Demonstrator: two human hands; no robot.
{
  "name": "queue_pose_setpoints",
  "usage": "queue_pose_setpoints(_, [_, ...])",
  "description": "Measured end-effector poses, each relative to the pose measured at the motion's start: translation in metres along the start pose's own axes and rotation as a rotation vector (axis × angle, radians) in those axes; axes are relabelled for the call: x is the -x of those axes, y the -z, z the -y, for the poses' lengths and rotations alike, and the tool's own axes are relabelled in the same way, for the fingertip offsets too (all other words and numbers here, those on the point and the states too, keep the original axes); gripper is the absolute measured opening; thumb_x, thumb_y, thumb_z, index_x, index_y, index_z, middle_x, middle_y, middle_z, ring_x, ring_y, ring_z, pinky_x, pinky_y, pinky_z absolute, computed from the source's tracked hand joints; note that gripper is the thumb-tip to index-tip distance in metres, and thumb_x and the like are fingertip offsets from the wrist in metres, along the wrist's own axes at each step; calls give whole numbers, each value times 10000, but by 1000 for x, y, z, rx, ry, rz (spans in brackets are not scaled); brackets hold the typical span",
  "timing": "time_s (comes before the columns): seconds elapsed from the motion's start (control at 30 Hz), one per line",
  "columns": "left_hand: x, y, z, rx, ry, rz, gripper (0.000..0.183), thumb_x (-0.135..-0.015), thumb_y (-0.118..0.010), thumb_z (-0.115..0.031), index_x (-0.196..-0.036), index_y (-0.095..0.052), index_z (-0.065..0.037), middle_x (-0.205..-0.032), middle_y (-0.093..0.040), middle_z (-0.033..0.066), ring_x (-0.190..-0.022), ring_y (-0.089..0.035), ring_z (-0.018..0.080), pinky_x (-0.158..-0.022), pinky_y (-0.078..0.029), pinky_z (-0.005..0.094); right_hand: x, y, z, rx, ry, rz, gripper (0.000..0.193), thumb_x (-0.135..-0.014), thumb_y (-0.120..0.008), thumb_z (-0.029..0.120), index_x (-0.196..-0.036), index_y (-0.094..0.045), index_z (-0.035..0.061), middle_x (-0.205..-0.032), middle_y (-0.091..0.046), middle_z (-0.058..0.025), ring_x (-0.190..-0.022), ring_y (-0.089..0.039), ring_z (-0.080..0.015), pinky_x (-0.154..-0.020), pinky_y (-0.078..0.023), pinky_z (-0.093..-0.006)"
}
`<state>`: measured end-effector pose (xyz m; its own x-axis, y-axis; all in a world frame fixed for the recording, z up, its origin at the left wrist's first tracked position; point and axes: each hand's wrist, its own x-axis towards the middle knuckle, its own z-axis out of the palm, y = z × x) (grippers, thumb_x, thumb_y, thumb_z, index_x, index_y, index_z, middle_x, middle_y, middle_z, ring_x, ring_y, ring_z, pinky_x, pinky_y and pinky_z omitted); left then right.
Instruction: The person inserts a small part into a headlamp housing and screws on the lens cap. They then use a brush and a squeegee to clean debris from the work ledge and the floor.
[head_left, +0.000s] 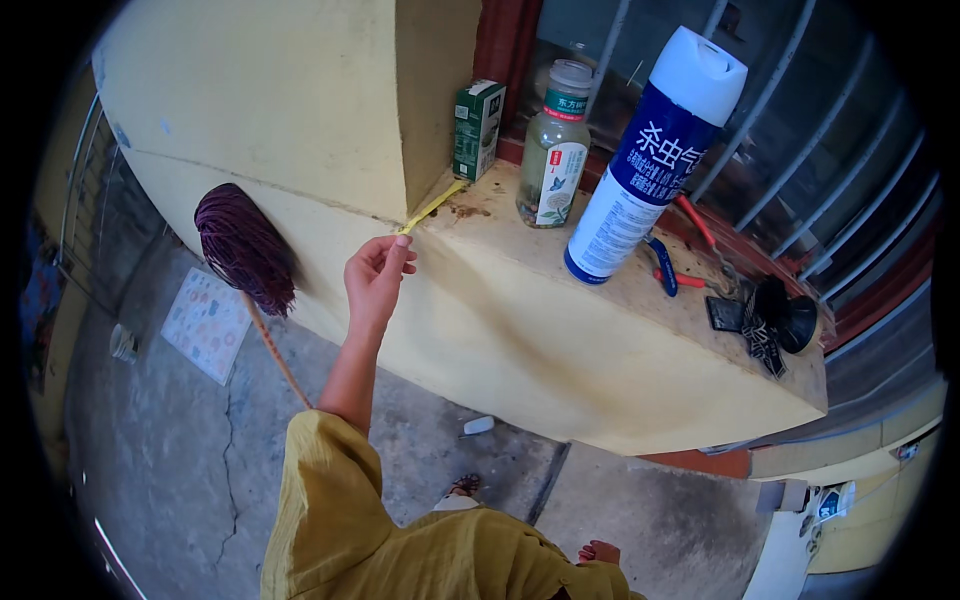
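With your left hand (372, 285) you were pinching the near end of a narrow yellow strip (437, 205) between the thumb and the fingers. The strip lay over the window ledge (535, 245), next to the corner of the cream wall (300, 90), and its far end reached close to the foot of a green carton (478, 130). Your right hand (603, 552) hung low near your clothing, partly hidden, so I cannot tell whether it was spread or closed. To the right of the carton stood a plastic bottle (550, 165), and beside it a tall blue-and-white aerosol can (650, 160). Further right lay a red-handled tool (694, 220). A purple mop head (245, 245) was at the wall, left of your hand.
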<state>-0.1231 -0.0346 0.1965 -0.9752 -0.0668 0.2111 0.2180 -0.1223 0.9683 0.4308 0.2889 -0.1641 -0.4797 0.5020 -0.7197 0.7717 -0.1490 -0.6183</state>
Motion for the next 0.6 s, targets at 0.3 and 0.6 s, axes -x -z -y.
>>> queue_pose_setpoints(0.3, [22,-11,-27,-332,-476,-182,51,-737,-582,-44,-703,-571,-8,-577,-550,24,-489,-491,62,-450,-376,184,-27,25,-53,-1060,-440,71,157,-764,-423,58,-622,-360,36,-567,-355,-85,-470,-313,-150,-396,-271,-340])
queue_pose_setpoints(0.6, [-10,-44,-31,-847,-666,-81,56,-694,-581,-125,-697,-599,-71,-601,-571,65,-480,-544,209,-459,-435,301,-2,-8,21,-620,-395,-163,146,-785,-485,74,-880,-509,-34,-761,-538,-153,-645,-565,-257,-502,-463,-363])
